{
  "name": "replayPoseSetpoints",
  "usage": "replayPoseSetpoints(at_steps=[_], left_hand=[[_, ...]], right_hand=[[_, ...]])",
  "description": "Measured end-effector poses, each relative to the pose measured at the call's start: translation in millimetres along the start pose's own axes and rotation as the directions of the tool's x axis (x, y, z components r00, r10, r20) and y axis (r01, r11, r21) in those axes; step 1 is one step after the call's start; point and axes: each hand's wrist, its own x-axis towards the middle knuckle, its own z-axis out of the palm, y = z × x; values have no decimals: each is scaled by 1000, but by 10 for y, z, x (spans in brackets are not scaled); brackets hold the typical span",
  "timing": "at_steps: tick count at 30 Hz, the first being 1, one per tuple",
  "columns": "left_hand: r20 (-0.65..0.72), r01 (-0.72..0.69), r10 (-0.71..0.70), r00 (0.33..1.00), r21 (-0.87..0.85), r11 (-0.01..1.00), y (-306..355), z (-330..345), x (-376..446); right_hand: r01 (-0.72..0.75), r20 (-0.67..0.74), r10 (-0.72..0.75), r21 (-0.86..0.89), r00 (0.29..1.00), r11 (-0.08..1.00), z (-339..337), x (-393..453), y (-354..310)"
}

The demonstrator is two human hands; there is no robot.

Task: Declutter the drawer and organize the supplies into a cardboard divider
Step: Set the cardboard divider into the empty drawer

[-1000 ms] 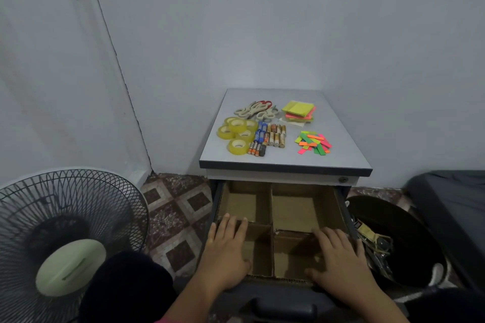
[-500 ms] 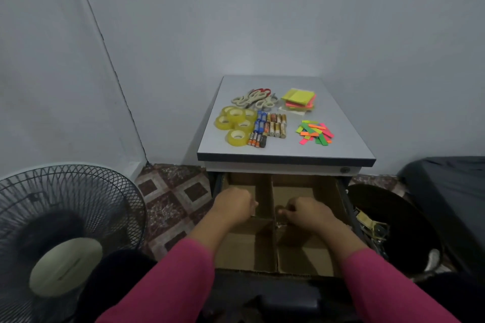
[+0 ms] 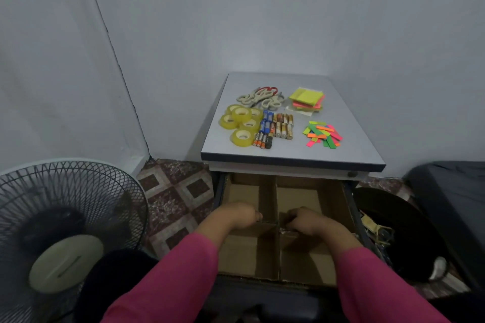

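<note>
An open drawer (image 3: 353,207) under a grey cabinet top (image 3: 288,156) holds a brown cardboard divider (image 3: 273,195) with four empty compartments. My left hand (image 3: 237,216) and my right hand (image 3: 307,220) are inside the drawer, fingers curled over the divider's cross wall on either side of its centre wall. On the cabinet top lie yellow tape rolls (image 3: 241,123), batteries (image 3: 275,127), scissors (image 3: 259,97), a stack of sticky notes (image 3: 307,98) and coloured paper strips (image 3: 322,134).
A floor fan (image 3: 60,231) stands at the left. A black round bin (image 3: 393,233) holding loose items sits right of the drawer, beside a dark bulky object (image 3: 451,204). Walls close in behind and to the left, and the floor is patterned tile.
Both hands left the near compartments, where they lay flat, and moved to the divider's cross wall, where their fingers curled over it. In the last half second they barely moved.
</note>
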Motion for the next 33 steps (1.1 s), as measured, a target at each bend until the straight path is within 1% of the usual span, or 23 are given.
replayPoseSetpoints(at_steps=[4,8,11,13,14,16,17,18,19,20,21,23,24,25,26,27,28,30,32,33], left_hand=[[-4,9,-9,1000,1,1000,12,19,-37],[32,7,-8,999,32,999,29,53,-84],[16,1,-1,1000,40,999,56,66,-130],[-34,0,2,999,43,999,61,89,-150],[-80,-3,6,997,34,999,54,106,-157],[-203,-27,16,979,-52,998,31,145,-190],[-277,-64,30,960,-115,991,19,158,-217],[-361,-115,48,931,-166,979,9,155,-244],[-457,-172,68,887,-191,967,13,134,-281],[-566,-225,82,820,-188,956,24,97,-310],[-681,-275,93,726,-165,947,42,44,-330],[-870,-357,120,479,-68,931,89,-111,-344],[-921,-370,143,361,-1,929,108,-201,-328],[-947,-363,167,276,58,930,129,-289,-306],[-955,-343,193,225,108,933,149,-371,-280],[-953,-319,224,205,152,936,166,-439,-257],[-942,-298,258,215,188,936,177,-499,-228],[-909,-269,323,265,252,930,176,-549,-170],[-875,-218,375,305,320,922,158,-534,-120],[-864,-196,390,318,342,919,147,-522,-96]], right_hand=[[23,9,-23,30,1000,999,25,-66,28],[43,24,-44,38,999,998,48,-126,38],[46,18,-47,71,999,996,69,-180,48],[58,-25,-57,78,998,995,75,-238,41],[76,-66,-71,75,995,994,71,-291,25],[152,-187,-143,35,972,988,46,-426,-12],[205,-259,-196,6,946,979,27,-500,-36],[256,-338,-247,-19,908,967,3,-565,-65],[308,-427,-295,-40,855,951,-27,-623,-100],[365,-529,-345,-70,775,928,-64,-660,-140],[423,-629,-397,-117,668,898,-114,-681,-189],[497,-749,-483,-237,453,834,-252,-688,-323],[508,-772,-511,-288,378,812,-334,-674,-405],[505,-777,-533,-329,336,798,-415,-646,-497],[496,-771,-547,-353,325,793,-494,-609,-586],[487,-756,-557,-364,344,794,-558,-558,-668],[480,-731,-566,-367,381,797,-611,-495,-739],[473,-671,-592,-385,446,792,-674,-375,-822],[476,-632,-619,-410,467,778,-703,-281,-843],[477,-624,-630,-424,462,770,-711,-254,-840]])
